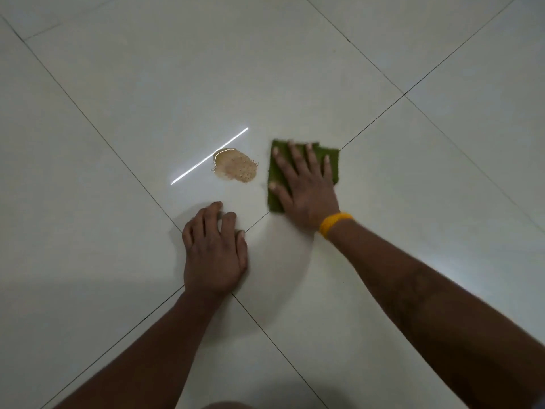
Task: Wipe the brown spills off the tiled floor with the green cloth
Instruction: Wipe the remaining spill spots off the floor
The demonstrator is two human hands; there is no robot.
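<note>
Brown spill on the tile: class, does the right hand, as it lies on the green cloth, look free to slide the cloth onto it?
Probably yes. The right hand presses the green cloth flat beside the brown spill, with only bare floor between them.

The right hand [303, 187] lies flat on the green cloth [331, 162] and hides the middle and near part of it; only the far edge, the left strip and the right corner show. The far fingertips and the far edge of the cloth are blurred. Both forearms are cut off by the bottom and right edges. The left hand [213, 249] covers the place where 2 tile joints cross on the tiled floor [442, 143]. It is not clear if the palm under it touches the floor fully.
</note>
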